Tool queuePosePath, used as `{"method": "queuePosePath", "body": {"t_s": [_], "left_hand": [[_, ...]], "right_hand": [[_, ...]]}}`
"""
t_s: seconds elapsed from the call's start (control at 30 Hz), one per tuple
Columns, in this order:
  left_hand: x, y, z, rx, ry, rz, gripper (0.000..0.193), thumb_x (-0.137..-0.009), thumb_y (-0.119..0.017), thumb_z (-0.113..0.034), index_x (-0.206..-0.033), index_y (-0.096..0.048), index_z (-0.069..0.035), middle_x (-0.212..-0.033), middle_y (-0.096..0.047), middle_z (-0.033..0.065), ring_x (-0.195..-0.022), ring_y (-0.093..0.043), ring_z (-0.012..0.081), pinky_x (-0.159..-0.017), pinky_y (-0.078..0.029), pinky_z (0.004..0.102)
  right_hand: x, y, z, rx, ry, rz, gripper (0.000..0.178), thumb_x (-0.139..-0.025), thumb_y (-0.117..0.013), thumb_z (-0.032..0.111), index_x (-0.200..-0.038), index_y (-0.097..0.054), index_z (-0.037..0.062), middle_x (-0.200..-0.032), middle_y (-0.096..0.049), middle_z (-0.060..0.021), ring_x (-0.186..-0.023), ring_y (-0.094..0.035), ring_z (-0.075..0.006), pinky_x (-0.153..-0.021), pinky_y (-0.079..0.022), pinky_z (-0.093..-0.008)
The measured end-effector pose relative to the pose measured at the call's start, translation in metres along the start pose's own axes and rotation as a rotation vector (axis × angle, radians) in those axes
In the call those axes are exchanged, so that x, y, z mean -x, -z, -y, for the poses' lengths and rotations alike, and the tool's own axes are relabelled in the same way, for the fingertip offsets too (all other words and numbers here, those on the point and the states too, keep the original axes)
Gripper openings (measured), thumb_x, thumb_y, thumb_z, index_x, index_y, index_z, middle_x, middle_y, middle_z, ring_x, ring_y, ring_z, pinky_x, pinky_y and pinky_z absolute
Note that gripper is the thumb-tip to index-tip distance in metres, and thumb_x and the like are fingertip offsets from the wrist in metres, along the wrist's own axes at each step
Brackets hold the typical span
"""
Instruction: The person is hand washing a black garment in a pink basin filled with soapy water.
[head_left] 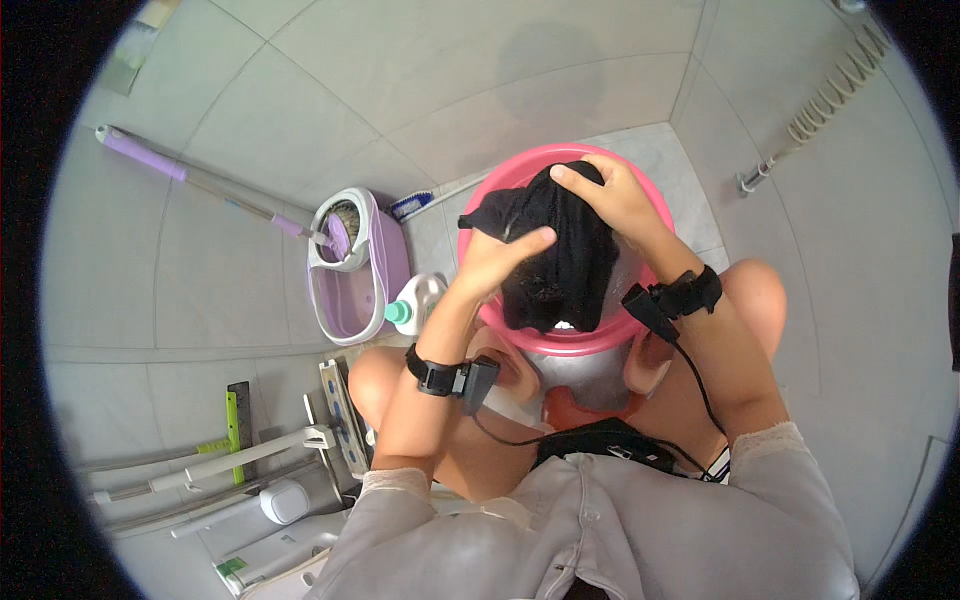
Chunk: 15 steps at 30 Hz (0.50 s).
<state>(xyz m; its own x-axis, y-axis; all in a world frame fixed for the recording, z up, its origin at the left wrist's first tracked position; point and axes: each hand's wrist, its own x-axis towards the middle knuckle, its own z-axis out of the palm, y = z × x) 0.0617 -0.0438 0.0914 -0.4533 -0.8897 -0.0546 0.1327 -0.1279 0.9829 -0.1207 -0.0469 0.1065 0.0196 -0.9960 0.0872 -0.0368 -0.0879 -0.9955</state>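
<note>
While we crouch over one pink basin (pixel 480 222), both hands grip one black garment (pixel 560 250) above it: left hand (pixel 497 258) clenched on its near side, right hand (pixel 612 196) grasping the top. One purple mop bucket (pixel 356 262) crowds our left; tiled walls close in. Basin contents stay hidden.
</note>
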Motion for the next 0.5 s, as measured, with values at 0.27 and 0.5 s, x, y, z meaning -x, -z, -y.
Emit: {"method": "queuePosePath", "body": {"t_s": [0.27,0.5], "left_hand": [[0.003,0.019,-0.022,0.345,0.087,-0.264,0.026,-0.077,-0.060,-0.014,-0.100,-0.052,-0.004,-0.093,-0.056,0.0055,-0.083,-0.054,0.0145,-0.071,-0.045,0.0268],[-0.005,0.027,-0.016,0.048,-0.073,-0.479,0.017,-0.078,-0.060,-0.016,-0.085,-0.056,-0.001,-0.080,-0.057,0.0035,-0.073,-0.052,0.0122,-0.067,-0.042,0.0257]], "right_hand": [[0.002,-0.012,-0.036,-0.054,-0.198,0.477,0.030,-0.085,-0.050,0.028,-0.100,-0.049,0.0028,-0.085,-0.051,-0.0004,-0.079,-0.047,-0.0081,-0.070,-0.039,-0.0236],[0.000,-0.015,-0.035,0.206,0.147,0.005,0.026,-0.085,-0.048,0.026,-0.090,-0.053,0.0003,-0.078,-0.055,-0.0107,-0.075,-0.052,-0.0177,-0.072,-0.040,-0.0287]]}}
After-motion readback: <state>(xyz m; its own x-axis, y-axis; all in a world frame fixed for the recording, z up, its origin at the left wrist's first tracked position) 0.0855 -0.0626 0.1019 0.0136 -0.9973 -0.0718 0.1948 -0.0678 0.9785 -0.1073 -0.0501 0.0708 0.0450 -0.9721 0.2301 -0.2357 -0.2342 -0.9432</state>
